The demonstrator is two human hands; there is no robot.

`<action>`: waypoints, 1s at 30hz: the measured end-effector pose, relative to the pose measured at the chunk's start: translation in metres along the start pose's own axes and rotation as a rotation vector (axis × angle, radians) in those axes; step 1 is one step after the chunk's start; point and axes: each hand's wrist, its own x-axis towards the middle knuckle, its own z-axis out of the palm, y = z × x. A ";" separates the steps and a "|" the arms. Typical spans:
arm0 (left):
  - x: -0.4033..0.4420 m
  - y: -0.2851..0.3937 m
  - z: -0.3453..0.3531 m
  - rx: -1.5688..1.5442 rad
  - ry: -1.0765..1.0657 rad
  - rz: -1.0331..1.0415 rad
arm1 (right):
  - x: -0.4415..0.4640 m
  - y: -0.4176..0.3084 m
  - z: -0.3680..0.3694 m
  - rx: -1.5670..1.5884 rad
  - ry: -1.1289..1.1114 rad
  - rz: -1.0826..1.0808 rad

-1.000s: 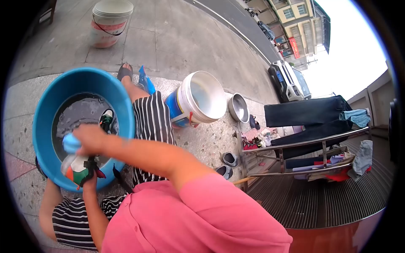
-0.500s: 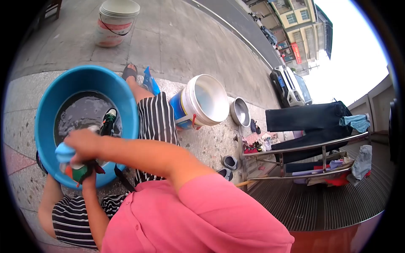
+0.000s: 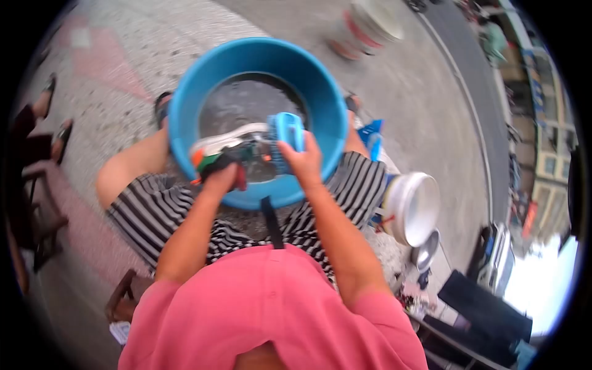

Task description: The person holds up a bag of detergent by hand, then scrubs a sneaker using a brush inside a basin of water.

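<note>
A large blue basin (image 3: 176, 123) with dark, murky water stands between my knees. My left hand (image 3: 222, 179) grips a shoe (image 3: 231, 137) with a white sole and green, orange and dark parts, held sideways over the water. In my right hand (image 3: 303, 161) is a light blue brush (image 3: 288, 132), its bristle side facing the shoe's right end. Brush and shoe are close together; whether they touch is blurred. The other shoe seen earlier in the basin cannot be made out.
A white bucket (image 3: 419, 209) and a metal bowl (image 3: 425, 251) stand at the right. Another bucket (image 3: 364, 31) is farther off. Dark trousers (image 3: 487, 314) hang on a rack at the lower right. At the left edge, another person's feet (image 3: 61, 137) show beside a wooden stool (image 3: 46, 231).
The view has swung left, putting the basin near the centre. My right hand has brought the brush to the shoe's right end, and the shoe now lies sideways with its white sole edge showing.
</note>
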 end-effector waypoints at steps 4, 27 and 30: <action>0.007 -0.004 -0.003 -0.089 0.219 0.170 | -0.014 0.018 -0.024 -0.053 -0.103 0.101; 0.015 -0.015 -0.006 0.013 0.146 0.193 | 0.038 0.008 -0.019 -0.150 -0.113 0.119; 0.013 -0.021 0.000 0.312 0.279 0.427 | 0.063 -0.027 -0.024 -0.134 -0.111 -0.008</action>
